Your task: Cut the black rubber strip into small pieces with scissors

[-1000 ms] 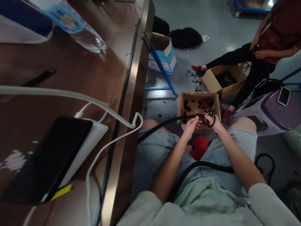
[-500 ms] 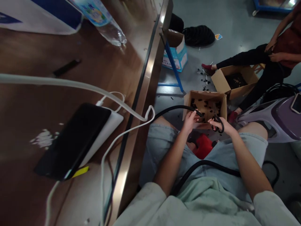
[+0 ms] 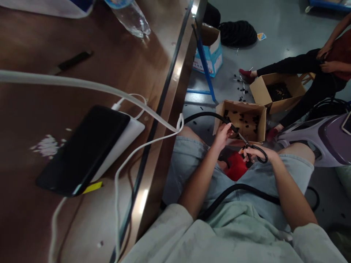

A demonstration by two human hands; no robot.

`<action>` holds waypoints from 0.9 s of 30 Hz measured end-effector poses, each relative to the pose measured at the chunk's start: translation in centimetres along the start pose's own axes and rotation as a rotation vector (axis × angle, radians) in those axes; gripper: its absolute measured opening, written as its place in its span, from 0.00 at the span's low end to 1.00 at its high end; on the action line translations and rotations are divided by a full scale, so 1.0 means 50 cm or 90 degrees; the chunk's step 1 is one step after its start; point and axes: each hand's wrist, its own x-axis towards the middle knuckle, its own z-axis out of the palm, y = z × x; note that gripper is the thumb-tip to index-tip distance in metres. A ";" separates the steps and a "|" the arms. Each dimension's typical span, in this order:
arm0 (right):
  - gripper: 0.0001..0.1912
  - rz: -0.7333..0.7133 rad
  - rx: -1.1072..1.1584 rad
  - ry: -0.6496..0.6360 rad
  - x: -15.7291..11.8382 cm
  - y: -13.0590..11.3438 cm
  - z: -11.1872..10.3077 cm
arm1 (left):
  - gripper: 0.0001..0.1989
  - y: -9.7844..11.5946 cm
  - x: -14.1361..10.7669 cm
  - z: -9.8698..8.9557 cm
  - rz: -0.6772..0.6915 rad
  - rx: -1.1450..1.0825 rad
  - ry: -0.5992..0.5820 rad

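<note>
My left hand (image 3: 223,136) is closed round a black tube (image 3: 204,114) near its free end, at the near side of an open cardboard box (image 3: 263,124). The tube arches back to the left toward the table edge. In my right hand (image 3: 259,152) is a pair of scissors (image 3: 257,149) with black handles. Their blades point up and left, with the tips close to the tube's end; whether they touch it I cannot tell. Several short black pieces lie inside the box. Another length of black tube (image 3: 241,187) crosses my lap.
On my left, a wooden table (image 3: 153,65) with a metal edge bears a black phone (image 3: 87,149), white cables and a plastic bottle (image 3: 131,18). Across from me a person (image 3: 331,65) sits beside a second cardboard box (image 3: 264,89). A red object (image 3: 235,168) lies between my legs.
The scissors have swung round from pointing into the box to pointing at the tube's end. My right hand has moved slightly nearer my body. The whole view has shifted a little.
</note>
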 end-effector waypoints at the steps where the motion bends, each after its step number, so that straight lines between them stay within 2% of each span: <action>1: 0.30 0.006 0.000 -0.006 0.000 0.002 -0.001 | 0.16 0.000 0.000 0.000 -0.001 0.007 -0.003; 12: 0.30 -0.004 0.149 -0.042 0.005 0.003 -0.003 | 0.15 -0.009 0.007 -0.001 -0.004 0.030 0.000; 16: 0.31 0.006 0.172 -0.095 0.006 0.011 -0.013 | 0.16 -0.007 0.005 0.001 0.000 0.048 -0.016; 22: 0.39 -0.016 0.278 -0.182 0.017 0.005 -0.021 | 0.19 -0.004 -0.001 0.008 -0.030 0.116 -0.068; 27: 0.43 0.028 0.327 -0.166 0.023 -0.009 -0.019 | 0.19 -0.009 -0.001 0.007 -0.058 0.133 -0.119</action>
